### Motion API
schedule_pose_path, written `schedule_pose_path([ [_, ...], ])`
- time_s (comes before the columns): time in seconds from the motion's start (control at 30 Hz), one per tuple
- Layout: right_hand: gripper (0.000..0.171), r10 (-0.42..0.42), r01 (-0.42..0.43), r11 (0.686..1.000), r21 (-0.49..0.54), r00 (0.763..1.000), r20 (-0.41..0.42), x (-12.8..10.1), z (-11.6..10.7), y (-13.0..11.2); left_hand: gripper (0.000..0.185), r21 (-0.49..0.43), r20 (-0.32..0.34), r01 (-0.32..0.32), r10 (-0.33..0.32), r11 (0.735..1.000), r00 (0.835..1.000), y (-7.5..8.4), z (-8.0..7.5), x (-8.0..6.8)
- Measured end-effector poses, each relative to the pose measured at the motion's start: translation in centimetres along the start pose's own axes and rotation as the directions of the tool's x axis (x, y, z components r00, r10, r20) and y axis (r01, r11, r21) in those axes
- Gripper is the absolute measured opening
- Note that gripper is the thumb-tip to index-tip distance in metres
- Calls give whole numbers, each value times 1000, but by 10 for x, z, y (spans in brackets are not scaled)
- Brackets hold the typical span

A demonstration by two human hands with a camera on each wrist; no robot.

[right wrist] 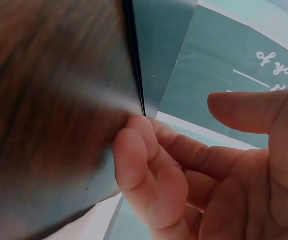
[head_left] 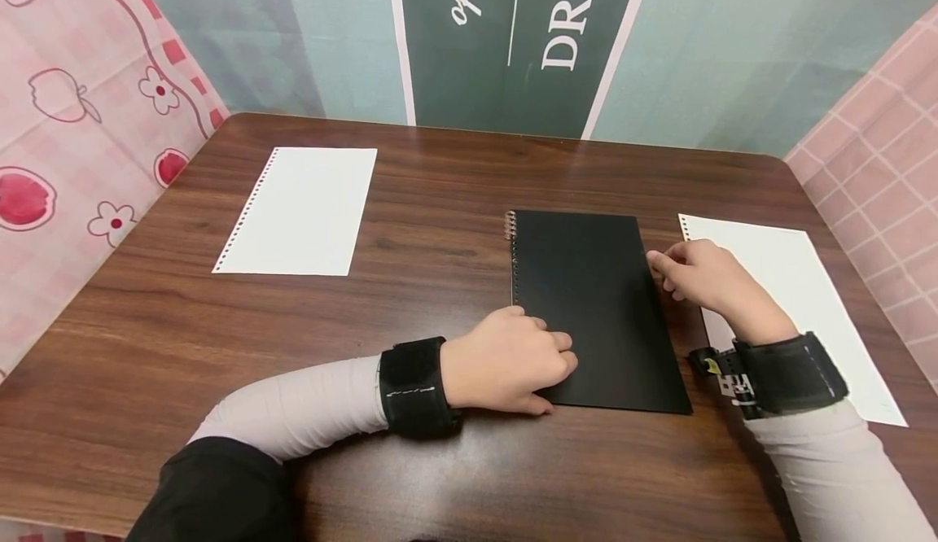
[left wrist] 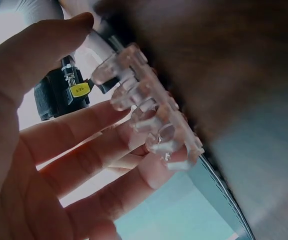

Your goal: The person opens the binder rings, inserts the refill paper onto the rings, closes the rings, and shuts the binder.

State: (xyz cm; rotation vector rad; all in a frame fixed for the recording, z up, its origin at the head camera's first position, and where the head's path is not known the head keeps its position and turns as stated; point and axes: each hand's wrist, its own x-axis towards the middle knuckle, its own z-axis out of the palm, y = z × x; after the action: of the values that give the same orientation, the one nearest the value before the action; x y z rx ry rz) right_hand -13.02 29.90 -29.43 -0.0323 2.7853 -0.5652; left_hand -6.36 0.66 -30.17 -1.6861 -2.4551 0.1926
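A black-covered loose-leaf notebook (head_left: 593, 306) lies closed on the table, its spine at the left. Clear plastic binder rings (head_left: 510, 225) show at the spine's far end. My left hand (head_left: 513, 359) rests over the near-left corner, hiding part of the spine. Up close, a row of clear rings (left wrist: 149, 112) stands right at its fairly straight fingers, with the thumb held apart. My right hand (head_left: 707, 281) is at the notebook's right edge, over the right-hand sheet. Its loosely bent fingertips (right wrist: 131, 145) meet the cover's edge in the right wrist view, while the thumb stands away.
A white hole-punched sheet (head_left: 296, 212) lies at the far left of the wooden table (head_left: 410, 314). Another punched sheet (head_left: 799, 306) lies on the right, partly under my right forearm. Printed cloth walls (head_left: 308, 45) enclose the table's back and sides.
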Motion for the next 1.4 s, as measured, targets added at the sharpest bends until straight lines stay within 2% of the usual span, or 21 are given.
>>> schedule_pose_path([
  [0.3, 49, 1, -1, 1000, 29, 1000, 5, 3, 0, 1, 19, -82, 2, -39, 40, 996, 999, -3, 0, 2],
  [0.57, 46, 3, -6, 995, 104, 999, 32, 4, 0, 2, 9, -155, -54, -66, 58, 986, 997, -4, 0, 1],
  [0.77, 45, -6, 0, 986, 165, 999, 40, 3, -2, 4, 10, -162, -84, -88, 75, 983, 994, -5, -1, 0],
  [0.97, 44, 5, -18, 971, 240, 998, 56, 3, -3, 7, 5, -195, -68, -72, 59, 978, 996, -4, -3, -1],
  [1.17, 37, 5, -24, 963, 270, 997, 71, 6, -2, 13, 8, -206, -47, -65, 56, 976, 997, -3, -5, -2],
  [1.4, 37, 19, -55, 936, 347, 994, 104, 7, -1, 21, 8, -199, -50, -95, 86, 975, 995, -3, -5, -2],
])
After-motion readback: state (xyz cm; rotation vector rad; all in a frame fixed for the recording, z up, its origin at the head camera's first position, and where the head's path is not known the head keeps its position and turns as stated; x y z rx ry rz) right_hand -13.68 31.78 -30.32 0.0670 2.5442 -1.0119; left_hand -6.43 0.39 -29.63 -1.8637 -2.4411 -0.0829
